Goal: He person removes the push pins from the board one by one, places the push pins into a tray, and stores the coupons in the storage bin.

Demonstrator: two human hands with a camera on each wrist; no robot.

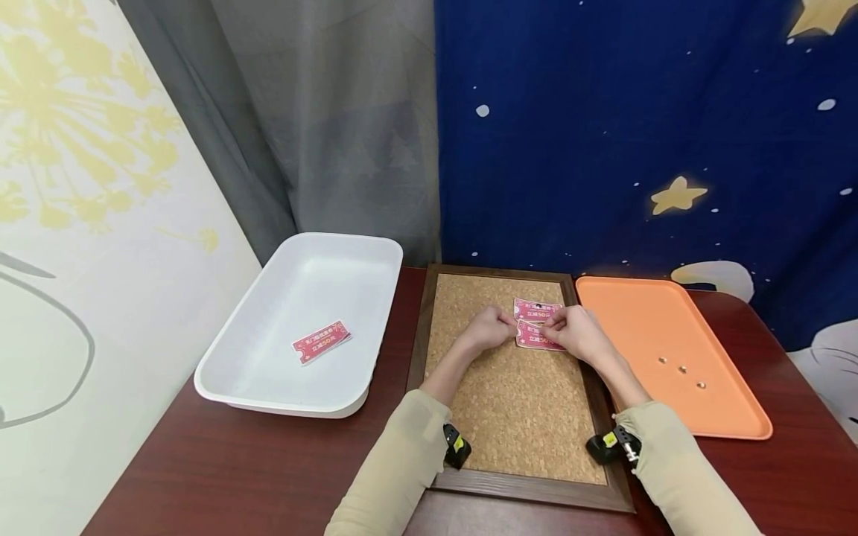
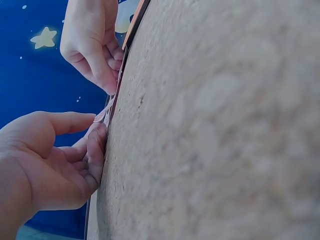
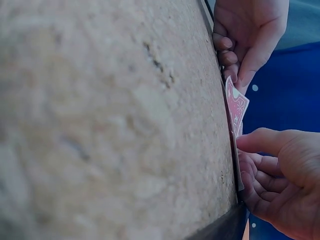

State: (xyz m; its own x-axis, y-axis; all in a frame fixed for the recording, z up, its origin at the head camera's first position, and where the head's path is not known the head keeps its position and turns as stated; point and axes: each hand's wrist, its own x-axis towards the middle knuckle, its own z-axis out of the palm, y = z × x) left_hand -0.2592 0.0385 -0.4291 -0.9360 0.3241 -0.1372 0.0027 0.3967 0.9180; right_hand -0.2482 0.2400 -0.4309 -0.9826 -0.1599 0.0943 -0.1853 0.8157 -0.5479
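Note:
A pink paper coupon (image 1: 531,339) with white lettering lies over the upper right of a framed corkboard (image 1: 523,417). My left hand (image 1: 491,328) pinches its left end between thumb and fingers. On its right part, my right hand (image 1: 580,333) holds it with thumb and curled fingers, hiding that side. In the right wrist view the coupon (image 3: 236,106) tilts away from the cork at its left end. Right above it on the board, a second pink coupon (image 1: 526,307) carries a small dark pin (image 1: 538,306) near its top edge.
Left of the board, a white bin (image 1: 295,406) contains another pink coupon (image 1: 322,341). At the right stands an orange tray (image 1: 643,313) with three small metallic pins (image 1: 682,369). Everything rests on a dark red table (image 1: 268,476); curtains (image 1: 603,149) hang close behind.

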